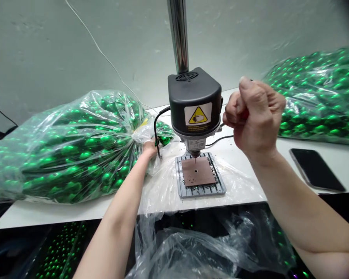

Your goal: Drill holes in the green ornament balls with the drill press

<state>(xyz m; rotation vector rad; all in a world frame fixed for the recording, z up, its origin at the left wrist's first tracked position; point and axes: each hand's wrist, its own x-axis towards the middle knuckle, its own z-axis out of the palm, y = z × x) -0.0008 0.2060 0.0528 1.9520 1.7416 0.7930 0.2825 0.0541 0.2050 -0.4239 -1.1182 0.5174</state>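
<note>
A black bench drill press (195,100) stands in front of me, its thin bit above a brown square pad (198,171) with a small hole. The pad lies on a grey slotted base plate (202,190). My right hand (254,116) is closed in a fist at the machine's right side, around the feed handle, which it mostly covers. At the gathered mouth of a clear plastic bag (75,155) full of shiny green balls is my left hand (150,148). Its fingers are hidden by the bag and the balls (164,133) there.
Another bag of green balls (322,89) lies at the back right, with a phone (317,169) before it. Dark shavings dot the plate. Clear plastic sheeting (186,252) hangs over the table's front edge. A black cable (155,128) loops left of the drill.
</note>
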